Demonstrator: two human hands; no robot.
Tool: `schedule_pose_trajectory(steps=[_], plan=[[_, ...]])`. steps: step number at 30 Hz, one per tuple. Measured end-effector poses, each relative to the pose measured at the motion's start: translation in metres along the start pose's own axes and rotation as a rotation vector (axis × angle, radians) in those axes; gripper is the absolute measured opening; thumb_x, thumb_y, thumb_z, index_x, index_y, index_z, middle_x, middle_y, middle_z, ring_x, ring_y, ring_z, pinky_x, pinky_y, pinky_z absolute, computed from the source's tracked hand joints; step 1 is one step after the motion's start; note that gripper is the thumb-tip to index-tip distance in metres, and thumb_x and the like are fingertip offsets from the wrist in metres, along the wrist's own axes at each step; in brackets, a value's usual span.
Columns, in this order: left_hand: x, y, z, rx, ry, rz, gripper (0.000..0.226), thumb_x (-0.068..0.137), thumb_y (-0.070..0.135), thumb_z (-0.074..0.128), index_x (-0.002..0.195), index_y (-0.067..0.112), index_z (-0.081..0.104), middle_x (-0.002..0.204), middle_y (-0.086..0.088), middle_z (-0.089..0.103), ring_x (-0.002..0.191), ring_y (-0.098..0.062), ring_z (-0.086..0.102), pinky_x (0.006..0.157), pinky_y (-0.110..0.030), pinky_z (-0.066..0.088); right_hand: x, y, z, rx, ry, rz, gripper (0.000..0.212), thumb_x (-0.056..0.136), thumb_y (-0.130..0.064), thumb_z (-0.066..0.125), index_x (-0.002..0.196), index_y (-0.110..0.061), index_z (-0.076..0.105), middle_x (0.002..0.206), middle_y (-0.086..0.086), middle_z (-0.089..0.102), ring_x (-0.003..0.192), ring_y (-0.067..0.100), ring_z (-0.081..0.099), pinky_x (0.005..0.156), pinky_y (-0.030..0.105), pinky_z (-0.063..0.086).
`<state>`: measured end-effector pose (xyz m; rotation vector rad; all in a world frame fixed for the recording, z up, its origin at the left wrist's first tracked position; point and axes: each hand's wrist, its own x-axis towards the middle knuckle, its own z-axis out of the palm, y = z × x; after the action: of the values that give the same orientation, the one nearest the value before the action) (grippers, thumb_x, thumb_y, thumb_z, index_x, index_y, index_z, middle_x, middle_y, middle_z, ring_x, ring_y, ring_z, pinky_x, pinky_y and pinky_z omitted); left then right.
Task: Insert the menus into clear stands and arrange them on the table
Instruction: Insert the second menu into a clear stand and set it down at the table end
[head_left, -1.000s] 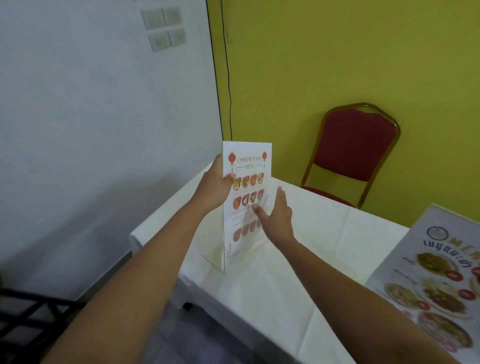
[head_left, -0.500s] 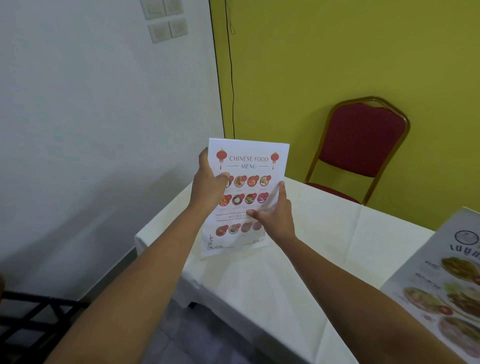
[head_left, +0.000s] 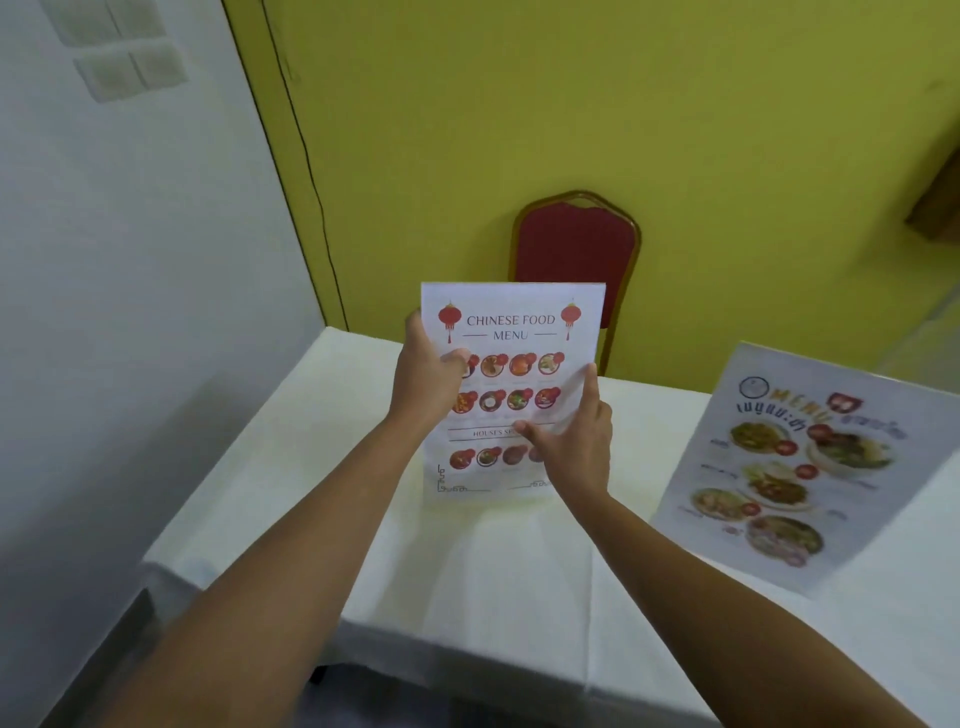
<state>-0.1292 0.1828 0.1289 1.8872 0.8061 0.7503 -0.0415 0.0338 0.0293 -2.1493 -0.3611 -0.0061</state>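
A clear stand holding the white "Chinese Food Menu" sheet stands upright on the white tablecloth, its printed face toward me. My left hand grips its left edge, thumb over the front. My right hand holds the lower right part, index finger up along the right edge and thumb across the print. A second menu with food photos leans in its stand on the right of the table.
A red padded chair with a gold frame stands behind the table against the yellow wall. A white wall with switch plates runs along the left. The table's near edge and left corner drop to the floor.
The menu stand has turned from nearly edge-on to facing me squarely. My view has swung right, bringing the chair to the centre and more of the second menu into sight.
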Motion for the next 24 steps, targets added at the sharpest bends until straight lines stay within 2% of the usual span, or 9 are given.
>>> schedule_pose_trajectory(steps=[6, 10, 12, 16, 20, 24], plan=[[-0.005, -0.005, 0.045, 0.027, -0.175, 0.045, 0.040, 0.085, 0.011, 0.058, 0.117, 0.022, 0.036, 0.102, 0.013, 0.054, 0.073, 0.009, 0.052, 0.042, -0.002, 0.038, -0.008, 0.034, -0.028, -0.055, 0.145, 0.119, 0.123, 0.057, -0.052, 0.087, 0.148, -0.042, 0.005, 0.125, 0.004, 0.048, 0.117, 0.026, 0.048, 0.087, 0.045, 0.047], [-0.009, -0.015, 0.050, 0.029, -0.208, 0.034, 0.037, 0.086, 0.012, 0.057, 0.109, 0.026, 0.032, 0.102, 0.011, 0.056, 0.075, 0.004, 0.055, 0.049, -0.009, 0.038, -0.014, 0.044, -0.026, -0.093, 0.152, 0.132, 0.121, 0.058, -0.050, 0.087, 0.148, -0.041, 0.006, 0.124, 0.005, 0.048, 0.115, 0.026, 0.048, 0.085, 0.045, 0.047], [-0.012, -0.022, 0.051, 0.028, -0.217, 0.025, 0.037, 0.087, 0.013, 0.058, 0.111, 0.025, 0.031, 0.105, 0.010, 0.056, 0.079, 0.000, 0.057, 0.050, -0.010, 0.040, -0.018, 0.047, -0.026, -0.090, 0.146, 0.122, 0.119, 0.060, -0.047, 0.087, 0.147, -0.040, 0.007, 0.124, 0.005, 0.048, 0.115, 0.025, 0.047, 0.084, 0.044, 0.048], [-0.014, -0.027, 0.049, -0.011, -0.210, 0.022, 0.036, 0.089, 0.013, 0.057, 0.112, 0.025, 0.032, 0.105, 0.010, 0.055, 0.076, 0.007, 0.054, 0.044, -0.001, 0.040, -0.021, 0.047, -0.027, -0.081, 0.135, 0.095, 0.116, 0.063, -0.046, 0.087, 0.148, -0.041, 0.007, 0.126, 0.006, 0.047, 0.117, 0.025, 0.046, 0.085, 0.044, 0.048], [-0.019, -0.032, 0.049, -0.031, -0.210, 0.001, 0.040, 0.093, 0.022, 0.057, 0.126, 0.021, 0.035, 0.108, 0.012, 0.055, 0.082, -0.002, 0.058, 0.049, -0.005, 0.039, -0.023, 0.046, -0.030, -0.078, 0.130, 0.081, 0.116, 0.065, -0.046, 0.086, 0.148, -0.039, 0.006, 0.128, 0.007, 0.047, 0.118, 0.025, 0.046, 0.083, 0.044, 0.048], [-0.032, -0.039, 0.052, -0.065, -0.184, -0.005, 0.046, 0.094, 0.028, 0.057, 0.132, 0.019, 0.033, 0.112, 0.010, 0.056, 0.084, -0.003, 0.058, 0.048, -0.006, 0.042, -0.028, 0.048, -0.033, -0.062, 0.114, 0.064, 0.112, 0.069, -0.043, 0.084, 0.150, -0.038, 0.005, 0.131, 0.007, 0.046, 0.119, 0.024, 0.047, 0.084, 0.042, 0.048]])
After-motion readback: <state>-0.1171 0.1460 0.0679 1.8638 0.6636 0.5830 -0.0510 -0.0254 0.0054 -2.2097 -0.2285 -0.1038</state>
